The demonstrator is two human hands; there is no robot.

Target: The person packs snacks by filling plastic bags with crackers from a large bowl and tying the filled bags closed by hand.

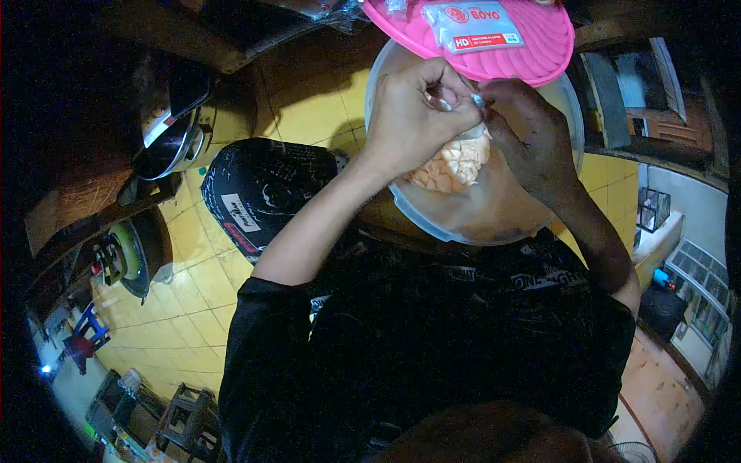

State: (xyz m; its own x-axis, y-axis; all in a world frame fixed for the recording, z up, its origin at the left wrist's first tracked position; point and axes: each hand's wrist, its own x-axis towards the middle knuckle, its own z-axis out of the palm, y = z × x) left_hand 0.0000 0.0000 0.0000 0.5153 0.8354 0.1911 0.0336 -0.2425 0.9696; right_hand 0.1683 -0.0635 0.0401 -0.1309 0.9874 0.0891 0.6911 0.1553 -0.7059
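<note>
So the left hand (417, 116) and right hand (532, 139) are both pinching the top of 1 clear bag (461, 162) of pale orange pieces, holding it over a round plastic tub (513, 204), pink tray (544, 58) sitting just beyond.

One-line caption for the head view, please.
Left hand and right hand pinch the top of a filled plastic bag over a translucent tub, near a pink tray holding a BOYO packet.

Can't fully see the mouth of the bag (465, 160) behind the fingers (457, 117) over the bowl (570, 108), or the cropped pink lid (544, 46).
</note>
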